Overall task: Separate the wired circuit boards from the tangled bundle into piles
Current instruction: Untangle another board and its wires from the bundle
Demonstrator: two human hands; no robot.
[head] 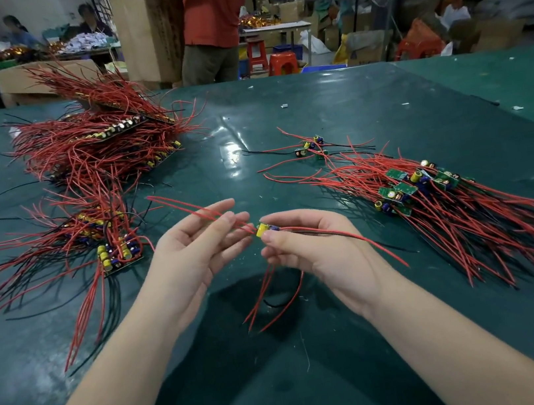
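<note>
Head view looks down on a dark green tabletop (320, 385) with both hands raised just above it, near the middle. Right hand (302, 242) pinches a small circuit board (264, 229) with a yellow capacitor between thumb and fingertips; its red wires trail back over the wrist and hang below the hand. Left hand (195, 244) is spread, palm up, fingers relaxed, with two red wires (190, 210) from the board lying across its fingers. A tangled bundle (93, 141) of boards and red wires is heaped at far left, a smaller clump (91, 239) nearer, beside the left hand. A sorted pile (431, 198) lies at right, with a few loose boards (312, 147) beyond it
</note>
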